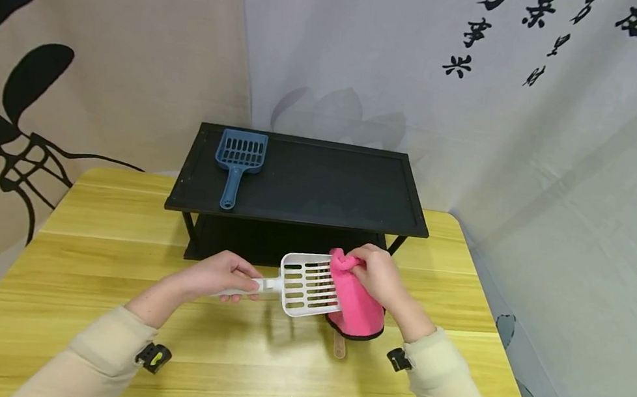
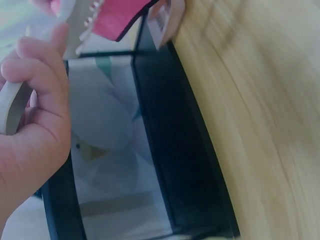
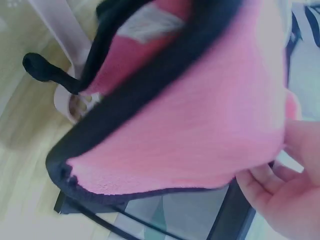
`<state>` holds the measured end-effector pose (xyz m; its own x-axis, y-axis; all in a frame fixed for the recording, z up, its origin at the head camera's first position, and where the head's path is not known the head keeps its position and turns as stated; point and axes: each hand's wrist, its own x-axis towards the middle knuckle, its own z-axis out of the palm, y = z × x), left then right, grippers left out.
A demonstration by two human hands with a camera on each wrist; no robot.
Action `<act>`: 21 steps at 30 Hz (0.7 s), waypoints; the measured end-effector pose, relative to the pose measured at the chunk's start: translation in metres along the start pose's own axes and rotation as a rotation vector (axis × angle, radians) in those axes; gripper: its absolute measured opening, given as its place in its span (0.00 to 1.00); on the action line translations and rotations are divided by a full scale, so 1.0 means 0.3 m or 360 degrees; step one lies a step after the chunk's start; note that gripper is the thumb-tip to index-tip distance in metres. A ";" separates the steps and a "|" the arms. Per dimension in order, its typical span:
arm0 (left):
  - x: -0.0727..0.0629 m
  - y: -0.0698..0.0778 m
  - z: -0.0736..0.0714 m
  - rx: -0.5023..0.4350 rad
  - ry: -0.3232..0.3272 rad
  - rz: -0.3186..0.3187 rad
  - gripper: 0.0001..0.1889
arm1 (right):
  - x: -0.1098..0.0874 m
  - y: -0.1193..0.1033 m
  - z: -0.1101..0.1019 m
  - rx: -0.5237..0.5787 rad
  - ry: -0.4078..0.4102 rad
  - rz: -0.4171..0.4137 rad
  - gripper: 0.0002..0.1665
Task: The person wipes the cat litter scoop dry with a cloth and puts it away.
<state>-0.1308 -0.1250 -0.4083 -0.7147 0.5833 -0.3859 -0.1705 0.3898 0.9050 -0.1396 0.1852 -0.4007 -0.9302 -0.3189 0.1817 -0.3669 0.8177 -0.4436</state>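
Observation:
My left hand [image 1: 225,274] grips the handle of a white slotted litter scoop [image 1: 308,286], held above the table with its head toward the right. In the left wrist view the fingers of the left hand [image 2: 40,95] curl round that handle. A pink cloth [image 1: 358,308] with black edging hangs from my right hand [image 1: 376,272], which pinches its upper part and covers the far end of the scoop's head. The right wrist view shows the cloth [image 3: 200,120] close up. Under it lies a pale pink scoop [image 3: 67,37], mostly hidden from the head view.
A black two-tier rack [image 1: 326,183] stands at the back of the wooden table [image 1: 95,291]. On its top, toward the left, lies a blue litter scoop [image 1: 235,163]. A printed curtain [image 1: 335,50] hangs behind.

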 end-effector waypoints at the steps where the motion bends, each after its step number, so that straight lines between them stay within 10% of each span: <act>1: -0.004 -0.004 -0.005 -0.0007 0.0004 -0.0012 0.18 | -0.002 0.010 -0.010 0.0054 -0.0014 0.0035 0.07; 12: -0.013 -0.007 -0.019 -0.0073 -0.0077 0.0038 0.20 | 0.004 0.065 -0.077 0.0597 -0.0464 0.0099 0.30; 21: -0.013 -0.003 -0.020 -0.0078 -0.0082 0.0073 0.19 | -0.002 0.070 -0.073 0.0552 -0.0543 0.0030 0.15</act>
<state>-0.1319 -0.1320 -0.4064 -0.6869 0.6361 -0.3516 -0.1725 0.3273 0.9290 -0.1465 0.2132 -0.3909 -0.8647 -0.4918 -0.1017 -0.2765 0.6353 -0.7210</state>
